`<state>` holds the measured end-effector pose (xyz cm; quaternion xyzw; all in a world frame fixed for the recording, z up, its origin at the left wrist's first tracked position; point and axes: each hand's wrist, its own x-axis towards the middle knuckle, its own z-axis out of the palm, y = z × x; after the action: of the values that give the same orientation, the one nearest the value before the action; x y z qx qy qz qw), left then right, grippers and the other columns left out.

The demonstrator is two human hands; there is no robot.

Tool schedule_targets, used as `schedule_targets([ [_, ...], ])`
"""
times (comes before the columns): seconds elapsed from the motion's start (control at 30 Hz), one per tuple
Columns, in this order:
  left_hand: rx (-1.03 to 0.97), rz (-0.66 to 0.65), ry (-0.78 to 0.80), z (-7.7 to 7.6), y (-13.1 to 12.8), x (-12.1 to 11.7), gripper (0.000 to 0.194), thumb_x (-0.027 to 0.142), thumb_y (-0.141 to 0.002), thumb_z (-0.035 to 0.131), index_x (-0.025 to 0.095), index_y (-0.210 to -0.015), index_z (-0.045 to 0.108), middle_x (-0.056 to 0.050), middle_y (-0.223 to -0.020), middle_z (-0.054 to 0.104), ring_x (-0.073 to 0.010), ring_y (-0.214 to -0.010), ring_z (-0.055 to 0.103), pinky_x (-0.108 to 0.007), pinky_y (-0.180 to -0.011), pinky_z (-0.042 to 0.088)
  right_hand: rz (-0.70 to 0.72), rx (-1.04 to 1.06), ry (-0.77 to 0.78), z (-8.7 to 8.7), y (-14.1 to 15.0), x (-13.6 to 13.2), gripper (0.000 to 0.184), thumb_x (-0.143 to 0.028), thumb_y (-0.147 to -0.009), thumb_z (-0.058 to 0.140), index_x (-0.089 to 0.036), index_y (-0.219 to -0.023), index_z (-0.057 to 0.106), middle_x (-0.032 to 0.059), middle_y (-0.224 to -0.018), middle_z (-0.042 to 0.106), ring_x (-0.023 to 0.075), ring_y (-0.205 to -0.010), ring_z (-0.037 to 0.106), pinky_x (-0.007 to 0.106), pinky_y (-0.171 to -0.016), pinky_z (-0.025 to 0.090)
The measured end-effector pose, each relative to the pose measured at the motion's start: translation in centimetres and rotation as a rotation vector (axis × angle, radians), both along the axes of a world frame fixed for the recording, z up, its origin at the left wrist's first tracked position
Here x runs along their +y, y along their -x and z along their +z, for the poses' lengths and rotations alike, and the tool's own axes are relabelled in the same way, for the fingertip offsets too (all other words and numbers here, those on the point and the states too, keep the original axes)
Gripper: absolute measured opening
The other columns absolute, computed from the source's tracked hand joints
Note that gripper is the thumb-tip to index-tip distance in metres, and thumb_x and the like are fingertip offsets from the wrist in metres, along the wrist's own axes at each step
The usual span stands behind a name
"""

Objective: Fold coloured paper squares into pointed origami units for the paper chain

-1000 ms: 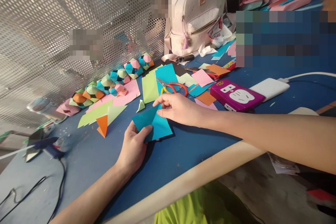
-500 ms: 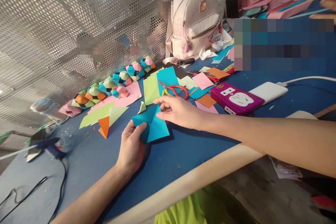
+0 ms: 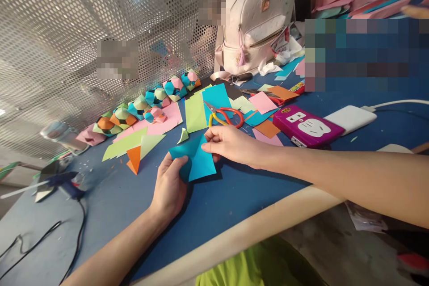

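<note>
A square sheet of blue paper [image 3: 200, 163] with creases across it is held just above the table, between both hands. My left hand [image 3: 170, 178] pinches its left side, thumb on top. At the upper right edge, my right hand [image 3: 223, 143] grips the sheet between thumb and fingers; some fingertips are hidden behind it. Beyond the right hand lie scissors [image 3: 228, 116] with red and yellow handles, partly on other blue and green sheets. A small folded pale green piece [image 3: 183, 136] rests just past the held sheet.
Folded paper balls [image 3: 154, 98] line the mesh partition [image 3: 67, 22]. An orange folded piece [image 3: 134, 157] and a glue gun [image 3: 65, 183] with its cord lie left. On the right are a purple socket box [image 3: 308, 127] and a white charger [image 3: 351, 120]. A backpack [image 3: 254, 22] stands behind.
My right fingers have closed in on the blue paper's upper right edge. The left hand keeps its hold, and the view has shifted slightly.
</note>
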<state>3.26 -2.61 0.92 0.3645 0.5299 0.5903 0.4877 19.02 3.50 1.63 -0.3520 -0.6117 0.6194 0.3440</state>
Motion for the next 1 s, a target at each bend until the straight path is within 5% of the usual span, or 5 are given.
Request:
schedule_targets([
  [0.5,0.025,-0.038,0.012,0.0,-0.2,0.0,0.017,0.021,-0.066,0.067,0.02,-0.081,0.061,0.004,-0.07,0.064,-0.0136,-0.064,0.061,-0.024,-0.059,0.045,0.02,0.003,-0.171,-0.8,0.0,0.4,0.01,-0.017,-0.082,0.057,-0.017,-0.074,0.051,-0.0046,-0.059,0.053,0.0102,-0.055,0.055,0.023,-0.055,0.042],
  [0.7,0.1,-0.117,0.005,-0.4,-0.1,0.0,0.013,0.019,-0.068,0.068,0.019,-0.079,0.061,0.003,-0.071,0.066,-0.0127,-0.063,0.059,-0.023,-0.059,0.045,-0.094,-0.042,-0.302,0.0,-0.4,0.3,0.018,-0.012,-0.071,0.063,-0.015,-0.089,0.06,0.0031,-0.093,0.063,0.0104,-0.072,0.054,0.024,-0.066,0.044],
  [0.87,0.158,-0.157,-0.018,-0.7,0.3,0.0,0.016,0.023,-0.072,0.071,0.018,-0.083,0.062,0.003,-0.075,0.066,-0.0105,-0.064,0.056,-0.022,-0.061,0.046,-0.016,-0.073,-0.263,0.5,-0.7,0.3,0.004,-0.014,-0.074,0.063,-0.013,-0.078,0.061,-0.0007,-0.072,0.061,0.0104,-0.067,0.053,0.024,-0.063,0.042],
  [1.0,0.186,-0.159,-0.051,-0.8,0.7,0.0,0.021,0.025,-0.071,0.076,0.018,-0.085,0.062,0.002,-0.08,0.067,-0.0112,-0.067,0.057,-0.022,-0.062,0.047,0.054,-0.083,-0.214,0.6,-0.8,0.3,0.009,-0.01,-0.072,0.064,-0.013,-0.081,0.061,-0.0006,-0.076,0.063,0.011,-0.072,0.057,0.024,-0.066,0.044],
])
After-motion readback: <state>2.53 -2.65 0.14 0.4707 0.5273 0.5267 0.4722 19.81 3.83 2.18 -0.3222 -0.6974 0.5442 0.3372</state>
